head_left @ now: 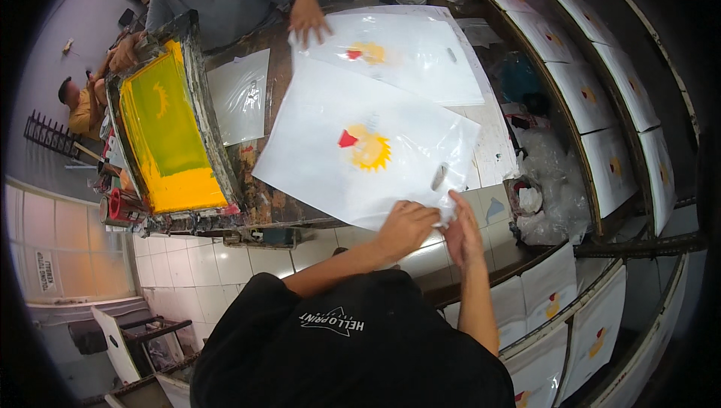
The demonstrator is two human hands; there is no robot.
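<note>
A white plastic bag (308,137) with a cut-out handle hole and a red and yellow print lies slanted across the table. Its near right corner reaches over the table edge toward me. My left hand (409,229) is closed on the bag's near edge with bent fingers. Right beside it, my right hand (466,234) grips the same edge close to the handle hole, its fingers fairly straight. Beneath and behind lies a stack of similar printed bags (420,55). Across the table, a co-worker's hand (309,19) rests spread on the stack's far left corner.
A screen-printing frame (203,100) with yellow ink stands tilted at the left, the co-worker's other hand on its top. A clear sheet (240,100) lies beside it. Drying racks (574,145) with printed bags curve along my right. Crumpled clear plastic (552,182) sits beside the table.
</note>
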